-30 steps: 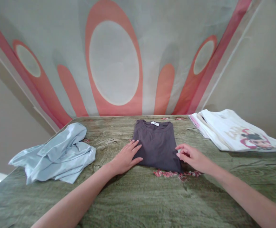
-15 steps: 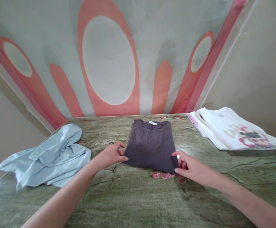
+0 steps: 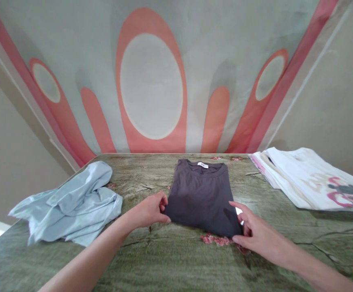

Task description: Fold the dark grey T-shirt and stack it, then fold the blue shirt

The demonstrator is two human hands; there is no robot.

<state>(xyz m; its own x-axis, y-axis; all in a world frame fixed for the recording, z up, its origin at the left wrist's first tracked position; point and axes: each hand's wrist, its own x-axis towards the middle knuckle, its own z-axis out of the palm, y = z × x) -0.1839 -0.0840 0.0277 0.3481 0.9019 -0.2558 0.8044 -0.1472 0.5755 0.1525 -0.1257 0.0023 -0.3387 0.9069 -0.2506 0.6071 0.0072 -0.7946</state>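
Observation:
A dark grey-purple T-shirt (image 3: 199,198) lies folded into a near rectangle on the table, its neckline and white label facing away from me. At its near left corner is my left hand (image 3: 152,209), thumb tip touching the cloth and the other fingers curled beside the edge. My right hand (image 3: 252,227) sits at the near right corner. Its index finger and thumb are spread, both tips resting on the shirt's right side. Neither hand clearly pinches the fabric, though some fingertips are hidden.
To the left, a crumpled light blue satiny cloth (image 3: 73,202) lies by the table edge. A stack of folded white T-shirts (image 3: 313,178), the top one with a cartoon print, is at right. Behind the wooden-patterned table (image 3: 176,263) rises a coral-patterned backdrop (image 3: 152,81).
The view has shifted, so everything sits slightly lower and to the right. My left fingers have come closer to the shirt's left edge. The shirt stays in place on the table.

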